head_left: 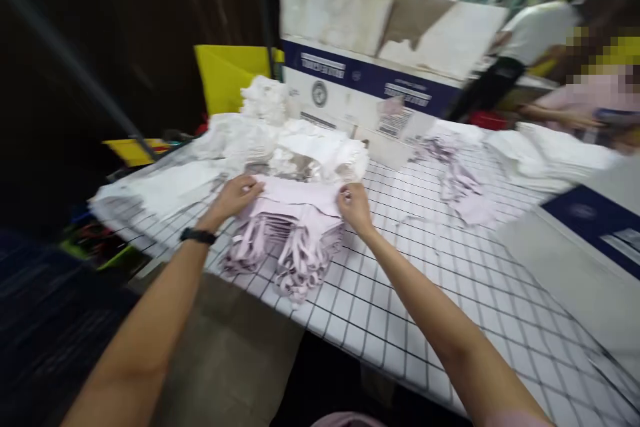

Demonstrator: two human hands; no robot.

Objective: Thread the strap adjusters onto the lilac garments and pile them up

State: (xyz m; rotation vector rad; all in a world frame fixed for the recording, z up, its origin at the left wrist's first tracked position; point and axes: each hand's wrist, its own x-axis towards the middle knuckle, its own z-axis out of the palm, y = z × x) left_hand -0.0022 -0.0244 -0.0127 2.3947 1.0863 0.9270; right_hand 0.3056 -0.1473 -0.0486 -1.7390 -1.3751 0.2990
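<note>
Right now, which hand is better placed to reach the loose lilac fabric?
Likely the right hand: it touches the lilac stack on the side nearer the loose lilac fabric; the left hand touches the opposite side.

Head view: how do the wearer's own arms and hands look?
The left hand is ungloved, with a black band, perhaps a watch, at the wrist. The right hand is ungloved, its wrist bare; a pale pinkish sleeve shows on that arm.
</note>
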